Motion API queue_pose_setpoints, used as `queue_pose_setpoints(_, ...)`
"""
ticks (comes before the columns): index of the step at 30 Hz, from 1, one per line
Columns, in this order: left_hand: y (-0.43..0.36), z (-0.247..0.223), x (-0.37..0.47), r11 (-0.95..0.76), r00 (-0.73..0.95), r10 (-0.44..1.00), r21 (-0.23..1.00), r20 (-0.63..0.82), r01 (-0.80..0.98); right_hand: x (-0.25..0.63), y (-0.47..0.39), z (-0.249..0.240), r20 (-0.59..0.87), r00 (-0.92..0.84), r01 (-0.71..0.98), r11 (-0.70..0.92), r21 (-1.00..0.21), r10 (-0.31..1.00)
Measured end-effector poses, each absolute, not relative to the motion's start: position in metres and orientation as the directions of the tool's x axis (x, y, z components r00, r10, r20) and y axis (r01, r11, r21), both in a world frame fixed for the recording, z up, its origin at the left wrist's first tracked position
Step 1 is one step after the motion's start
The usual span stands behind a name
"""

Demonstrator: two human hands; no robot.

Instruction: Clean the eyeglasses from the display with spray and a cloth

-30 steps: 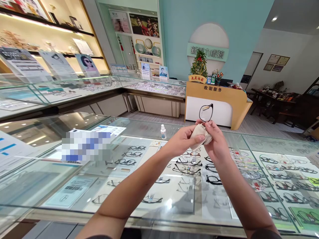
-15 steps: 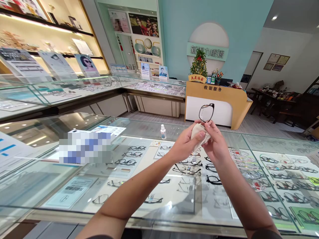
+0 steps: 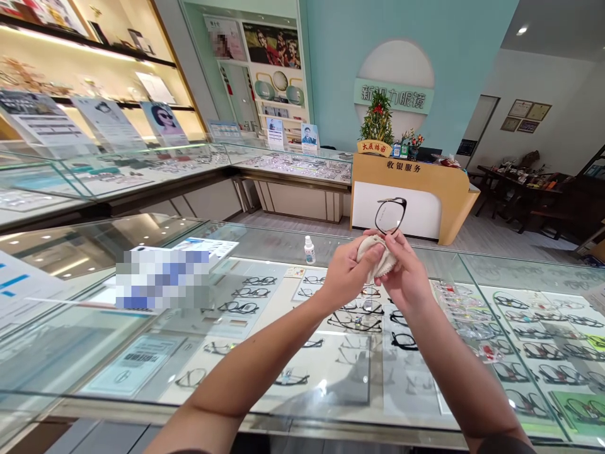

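Note:
A pair of dark-framed glasses (image 3: pixel 390 215) is held up over the glass counter, one lens rising above the fingers. My left hand (image 3: pixel 348 268) is closed on a pale cloth (image 3: pixel 377 257), its thumb pressed on top. The cloth is bunched around the lower part of the glasses, which it hides. My right hand (image 3: pixel 407 270) pinches the glasses at the lower rim, right beside the cloth. A small white bottle (image 3: pixel 309 250) stands upright on the counter, left of my hands.
The glass display counter (image 3: pixel 265 236) spans the front, with rows of glasses (image 3: pixel 251 292) under its top. Papers (image 3: pixel 208 247) lie on it at the left. Farther back stand a wooden cashier desk (image 3: pixel 456 197) and a plant (image 3: pixel 377 123).
Both hands have shifted slightly left with the cloth and glasses. The glasses have tilted a little, and one temple arm shows more across the top.

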State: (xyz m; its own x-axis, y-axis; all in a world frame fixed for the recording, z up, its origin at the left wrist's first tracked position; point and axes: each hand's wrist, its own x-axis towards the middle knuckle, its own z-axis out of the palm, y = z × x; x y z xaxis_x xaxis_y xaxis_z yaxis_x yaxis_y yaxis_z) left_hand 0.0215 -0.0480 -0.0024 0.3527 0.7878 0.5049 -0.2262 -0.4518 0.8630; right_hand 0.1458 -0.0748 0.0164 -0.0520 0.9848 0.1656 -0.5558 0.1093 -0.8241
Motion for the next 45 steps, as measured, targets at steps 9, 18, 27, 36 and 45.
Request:
queue_pose_setpoints(9,-0.037,0.019,-0.005,-0.494,0.619,0.620,0.853,0.482,-0.169,0.153,-0.071,0.020,0.225,0.004,-0.566,0.188,-0.803,0.974)
queue_pose_setpoints(18,-0.047,0.003,0.011,-0.566,0.338,0.750,0.816,0.569,-0.119,0.146,-0.080,0.021,0.155,-0.056,-0.555,0.098,-0.826,0.986)
queue_pose_setpoints(27,-0.048,0.025,-0.010,-0.515,0.563,0.691,0.855,0.454,-0.059,0.154,-0.075,0.021,0.219,-0.016,-0.519,0.179,-0.836,0.976)
queue_pose_setpoints(36,-0.051,0.020,-0.004,-0.478,0.485,0.747,0.874,0.455,-0.083,0.151,-0.074,0.020,0.214,-0.007,-0.542,0.176,-0.822,0.977)
queue_pose_setpoints(45,-0.046,0.014,0.003,-0.501,0.468,0.733,0.857,0.493,-0.119,0.159,-0.069,0.013,0.311,0.005,-0.454,0.279,-0.846,0.951)
